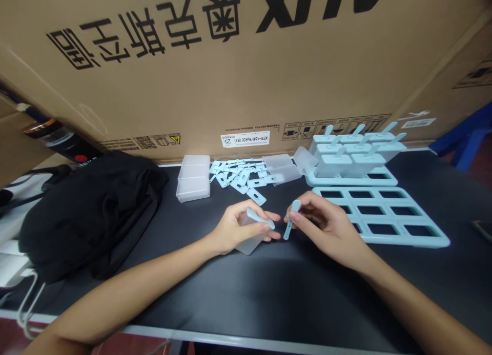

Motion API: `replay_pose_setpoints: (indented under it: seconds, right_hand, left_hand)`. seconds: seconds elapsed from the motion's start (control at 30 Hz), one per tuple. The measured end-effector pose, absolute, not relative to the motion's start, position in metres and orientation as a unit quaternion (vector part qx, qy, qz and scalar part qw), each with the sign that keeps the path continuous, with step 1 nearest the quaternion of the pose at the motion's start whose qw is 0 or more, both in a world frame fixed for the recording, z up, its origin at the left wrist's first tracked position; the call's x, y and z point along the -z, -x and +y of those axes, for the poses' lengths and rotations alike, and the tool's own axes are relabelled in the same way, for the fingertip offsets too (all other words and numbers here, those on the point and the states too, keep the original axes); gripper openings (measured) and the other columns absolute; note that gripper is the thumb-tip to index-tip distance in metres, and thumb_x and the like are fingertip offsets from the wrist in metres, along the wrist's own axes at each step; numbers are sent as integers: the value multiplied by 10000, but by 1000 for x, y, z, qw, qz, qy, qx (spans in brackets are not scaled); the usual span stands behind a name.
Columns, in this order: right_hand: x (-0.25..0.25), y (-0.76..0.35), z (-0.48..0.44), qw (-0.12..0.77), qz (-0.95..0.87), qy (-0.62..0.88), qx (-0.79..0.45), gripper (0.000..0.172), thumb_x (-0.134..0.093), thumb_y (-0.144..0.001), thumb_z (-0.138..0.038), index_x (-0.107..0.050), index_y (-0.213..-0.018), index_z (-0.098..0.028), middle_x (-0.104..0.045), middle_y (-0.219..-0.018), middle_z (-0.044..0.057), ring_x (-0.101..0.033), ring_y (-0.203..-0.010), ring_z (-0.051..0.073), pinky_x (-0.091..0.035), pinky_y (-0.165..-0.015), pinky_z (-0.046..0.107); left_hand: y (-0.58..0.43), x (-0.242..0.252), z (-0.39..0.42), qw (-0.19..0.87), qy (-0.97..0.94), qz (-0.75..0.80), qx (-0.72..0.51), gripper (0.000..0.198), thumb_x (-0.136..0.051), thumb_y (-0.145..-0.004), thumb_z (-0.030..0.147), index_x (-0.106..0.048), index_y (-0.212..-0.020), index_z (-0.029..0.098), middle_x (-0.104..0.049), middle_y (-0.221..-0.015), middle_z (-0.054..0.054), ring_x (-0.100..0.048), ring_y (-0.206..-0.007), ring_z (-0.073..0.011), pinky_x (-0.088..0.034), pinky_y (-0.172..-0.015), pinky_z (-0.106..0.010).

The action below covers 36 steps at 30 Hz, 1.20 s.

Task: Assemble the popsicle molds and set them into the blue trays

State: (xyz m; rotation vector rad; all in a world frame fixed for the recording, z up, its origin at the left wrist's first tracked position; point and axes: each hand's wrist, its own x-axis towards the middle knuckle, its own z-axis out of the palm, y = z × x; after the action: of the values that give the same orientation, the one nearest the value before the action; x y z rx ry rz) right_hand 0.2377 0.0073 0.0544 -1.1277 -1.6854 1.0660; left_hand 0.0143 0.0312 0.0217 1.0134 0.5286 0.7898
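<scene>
My left hand (240, 227) is closed around a translucent popsicle mold (249, 246) with a pale blue rim, tilted above the dark table. Close by on its right, my right hand (326, 223) pinches a light blue popsicle stick (292, 219), held apart from the mold. Beyond both hands lies a loose pile of light blue sticks (242, 174). Stacked clear molds (194, 178) stand left of the pile, and more clear molds (282, 168) lie to its right.
An upper blue rack (351, 181) bears several molds with sticks (344, 150). A nine-opening blue rack (384, 239) lies nearer, beside my right hand. A black cloth bag (88, 211) sits at left, near a dark bottle (61, 140). A large cardboard box (215, 94) walls the back.
</scene>
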Motion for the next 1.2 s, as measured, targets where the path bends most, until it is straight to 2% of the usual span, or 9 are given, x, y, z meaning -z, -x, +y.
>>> replay_pose_setpoints:
  seconds: [0.07,0.23,0.37,0.5,0.6,0.73,0.83,1.0,1.2]
  right_hand:
    - [-55,-236,7,400,-681,446,-421,188,-570,-947,-364,-515,-865,-205,-569,-769,3,-569,-713,131,-474,-681,250]
    - [-54,-228,4,377,-682,429,-457,169,-519,-973,-356,-490,-890,-211,-572,-786,0,-563,-716,133,-462,-681,252]
    - [-49,-226,3,358,-695,414,-466,149,-496,-988,-346,-496,-923,-213,-568,-798,2,-559,-734,136,-457,-693,259]
    - [-47,-226,3,356,-719,427,-418,146,-534,-972,-332,-544,-899,-206,-557,-814,10,-526,-742,134,-435,-688,263]
    - [-49,-226,3,392,-705,425,-410,148,-559,-960,-328,-570,-880,-204,-557,-814,17,-524,-733,133,-446,-671,264]
    - [-52,-222,0,498,-644,392,-428,119,-601,-938,-308,-564,-885,-208,-580,-859,30,-559,-712,123,-500,-631,257]
    - [-54,-220,-1,532,-622,373,-438,129,-623,-923,-306,-559,-881,-202,-598,-887,42,-582,-655,114,-538,-581,261]
    - [-60,-220,-4,579,-607,371,-399,108,-626,-924,-258,-547,-872,-206,-606,-890,30,-610,-612,98,-571,-566,258]
    - [-61,-214,-6,557,-608,366,-433,165,-610,-938,-325,-534,-866,-197,-630,-880,45,-648,-634,122,-598,-578,277]
  left_hand:
    - [-15,-22,31,758,-469,256,-375,236,-731,-852,232,-526,-928,141,-709,-1128,-126,-755,-864,-251,-615,-728,-329]
    - [-18,-20,32,725,-499,239,-411,202,-586,-957,329,-492,-941,151,-717,-1071,-126,-725,-639,-169,-582,-574,-290]
    - [-16,-21,33,726,-499,231,-413,203,-570,-964,323,-473,-905,155,-716,-1032,-112,-701,-589,-163,-572,-545,-314]
    - [-14,-24,33,722,-514,228,-403,223,-586,-952,298,-436,-858,162,-721,-970,-99,-685,-554,-158,-556,-523,-304]
    - [-13,-25,30,692,-558,230,-396,253,-600,-942,296,-409,-833,172,-722,-965,-103,-681,-555,-144,-553,-532,-290]
    - [-12,-23,24,623,-655,223,-364,246,-622,-924,287,-424,-840,168,-726,-1025,-141,-697,-599,-140,-552,-564,-263]
    - [-12,-19,21,626,-651,220,-369,273,-631,-918,281,-373,-895,194,-721,-1064,-153,-713,-642,-155,-552,-568,-256]
    - [-11,-9,19,639,-627,222,-386,422,-712,-853,239,-298,-936,226,-732,-1030,-145,-719,-670,-170,-555,-577,-258]
    - [-8,-10,17,547,-677,309,-385,557,-876,-632,263,-477,-1017,205,-738,-855,-67,-727,-732,-204,-534,-629,-250]
